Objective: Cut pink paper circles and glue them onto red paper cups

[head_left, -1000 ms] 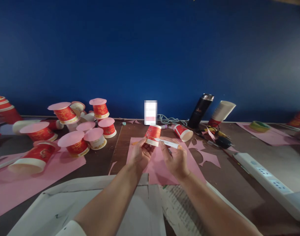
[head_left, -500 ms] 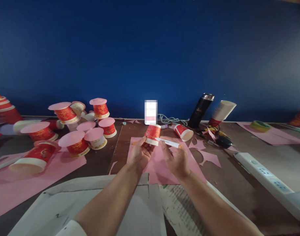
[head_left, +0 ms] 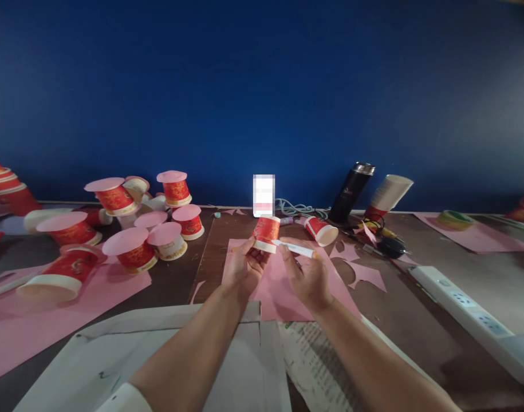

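My left hand [head_left: 247, 268] grips a red paper cup [head_left: 267, 231] with gold print, its white rim facing down. In my right hand [head_left: 308, 280] is a white marker [head_left: 296, 249] with an orange end, pinched between thumb and fingers. The marker's tip is at the cup's lower right side, by the rim; whether it touches I cannot tell. Beneath both hands lies a pink paper sheet [head_left: 283, 294]. Beyond my right hand another red paper cup [head_left: 319, 230] rests on its side, near pink paper scraps [head_left: 367, 277].
Several upturned cups topped with pink paper discs [head_left: 127, 242] stand on the left. A lit phone [head_left: 264, 196] leans at the back. To the right are a black flask [head_left: 351, 193], stacked cups [head_left: 389, 194], a tape roll [head_left: 454, 220] and a power strip [head_left: 463, 309].
Both hands keep the same hold on cup and marker. The cup has shifted very slightly; everything else looks the same.
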`<state>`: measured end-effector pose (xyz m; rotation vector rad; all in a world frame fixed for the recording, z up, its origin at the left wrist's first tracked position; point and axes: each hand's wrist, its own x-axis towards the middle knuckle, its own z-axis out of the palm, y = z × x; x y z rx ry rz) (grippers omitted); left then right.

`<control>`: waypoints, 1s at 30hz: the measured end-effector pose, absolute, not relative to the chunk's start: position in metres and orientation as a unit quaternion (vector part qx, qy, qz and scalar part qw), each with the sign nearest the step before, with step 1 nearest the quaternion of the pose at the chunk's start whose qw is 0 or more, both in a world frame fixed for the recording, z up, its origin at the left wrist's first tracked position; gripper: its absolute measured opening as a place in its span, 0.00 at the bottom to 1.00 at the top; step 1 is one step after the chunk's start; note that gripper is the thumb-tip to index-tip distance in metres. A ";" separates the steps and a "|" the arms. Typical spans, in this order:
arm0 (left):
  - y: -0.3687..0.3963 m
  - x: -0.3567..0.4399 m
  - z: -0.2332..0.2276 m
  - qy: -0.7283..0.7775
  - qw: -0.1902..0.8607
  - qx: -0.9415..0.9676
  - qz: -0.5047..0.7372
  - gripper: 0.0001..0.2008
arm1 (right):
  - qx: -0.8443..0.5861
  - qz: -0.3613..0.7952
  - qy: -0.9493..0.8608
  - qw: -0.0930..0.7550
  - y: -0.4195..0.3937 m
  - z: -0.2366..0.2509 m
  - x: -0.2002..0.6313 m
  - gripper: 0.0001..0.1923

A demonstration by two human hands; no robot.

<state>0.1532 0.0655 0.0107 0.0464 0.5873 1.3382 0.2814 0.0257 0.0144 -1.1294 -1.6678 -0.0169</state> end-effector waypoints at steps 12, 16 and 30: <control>0.067 0.153 0.007 0.254 0.749 0.035 0.610 0.04 | -0.487 0.014 -0.703 0.518 0.023 0.015 0.280 0.11; 0.068 0.152 0.005 0.255 0.750 0.036 0.609 0.04 | -0.488 0.015 -0.705 0.515 0.022 0.014 0.279 0.10; 0.068 0.151 0.005 0.262 0.750 0.031 0.606 0.05 | -0.489 0.032 -0.709 0.507 0.021 0.011 0.277 0.08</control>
